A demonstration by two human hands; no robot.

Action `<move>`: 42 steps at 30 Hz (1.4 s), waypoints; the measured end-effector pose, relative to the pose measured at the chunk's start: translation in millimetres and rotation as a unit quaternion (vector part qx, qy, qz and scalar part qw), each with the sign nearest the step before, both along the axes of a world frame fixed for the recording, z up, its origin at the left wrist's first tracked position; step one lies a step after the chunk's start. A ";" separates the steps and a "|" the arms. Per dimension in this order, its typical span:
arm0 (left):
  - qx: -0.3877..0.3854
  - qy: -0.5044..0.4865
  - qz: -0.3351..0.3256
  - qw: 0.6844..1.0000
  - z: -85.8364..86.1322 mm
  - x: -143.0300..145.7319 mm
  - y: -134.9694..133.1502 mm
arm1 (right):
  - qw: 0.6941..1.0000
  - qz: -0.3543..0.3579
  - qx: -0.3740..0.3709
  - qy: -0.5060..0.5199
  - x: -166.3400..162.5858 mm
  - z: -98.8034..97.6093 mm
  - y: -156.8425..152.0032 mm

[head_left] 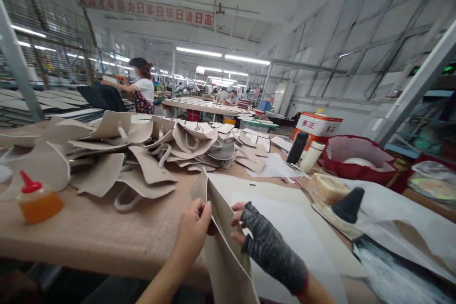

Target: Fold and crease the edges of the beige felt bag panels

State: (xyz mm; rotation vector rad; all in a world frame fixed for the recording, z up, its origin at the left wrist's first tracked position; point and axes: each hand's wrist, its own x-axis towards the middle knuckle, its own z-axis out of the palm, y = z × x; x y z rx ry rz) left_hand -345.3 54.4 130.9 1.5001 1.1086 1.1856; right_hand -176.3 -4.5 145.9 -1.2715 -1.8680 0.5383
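A beige leather panel (223,256) stands on edge between my two hands at the near edge of the workbench. My left hand (194,232) is bare and pinches its left face, fingers closed on the edge. My right hand (258,237), in a grey fingerless glove, grips the same panel from the right side. The panel's top corner rises to about the middle of the bench. Under it lies a large white sheet (285,228).
A heap of beige bag pieces with handles (149,152) covers the bench's far left. An orange glue bottle with a red cap (37,199) stands near left. A black-tipped bottle (347,206), two cylinders (302,149) and a red bag (356,156) sit right. A person (142,88) works behind.
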 end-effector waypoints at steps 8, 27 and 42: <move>0.078 0.069 0.084 0.991 4.3 -10.7 7.4 | 0.996 -0.048 -0.035 -0.060 28.1 -22.5 -7.1; 0.392 0.295 0.022 0.871 20.5 -42.0 17.7 | 0.886 -0.115 0.278 -0.353 19.3 -5.5 8.8; 0.153 0.362 -0.255 0.883 28.5 -50.9 6.4 | 0.827 -0.114 0.232 -0.500 27.2 18.1 12.4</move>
